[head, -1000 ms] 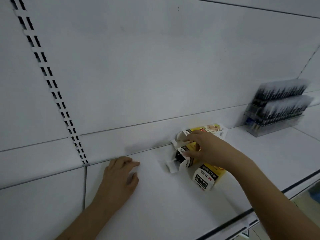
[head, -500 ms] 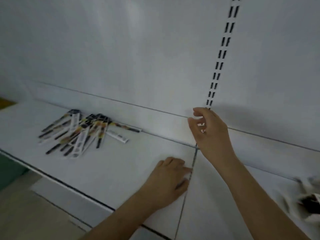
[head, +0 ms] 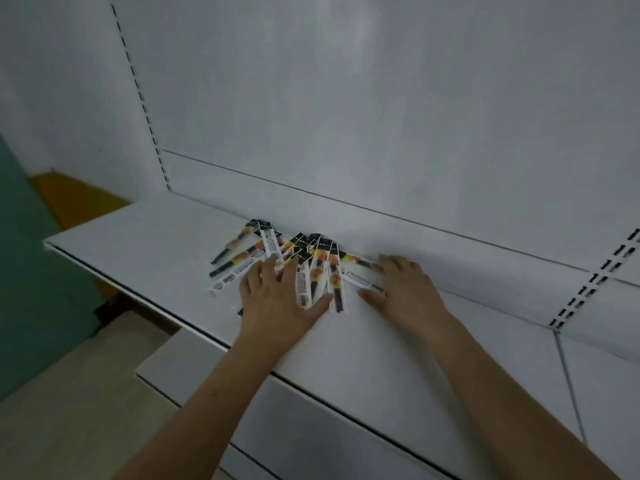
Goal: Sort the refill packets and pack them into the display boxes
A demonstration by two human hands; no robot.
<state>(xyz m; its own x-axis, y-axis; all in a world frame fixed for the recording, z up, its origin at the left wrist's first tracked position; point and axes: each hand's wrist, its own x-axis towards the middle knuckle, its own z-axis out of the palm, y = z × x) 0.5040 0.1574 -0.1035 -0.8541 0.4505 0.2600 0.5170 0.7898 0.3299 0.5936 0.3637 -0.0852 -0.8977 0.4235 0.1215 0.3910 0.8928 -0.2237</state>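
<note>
Several long, narrow refill packets, white, black and yellow-orange, lie fanned out in a loose pile on the white shelf against the back panel. My left hand lies flat on the near left part of the pile, fingers spread over the packets. My right hand lies flat at the pile's right end, its fingertips touching the rightmost packet. Neither hand grips anything. No display box shows in this view.
The shelf's front edge runs diagonally, with a lower shelf below it. Slotted uprights stand in the white back panel at left and right. A green wall and beige floor lie to the left.
The view swung left from the boxes to the packet pile. Both hands moved from the shelf joint onto the pile and now rest flat on it.
</note>
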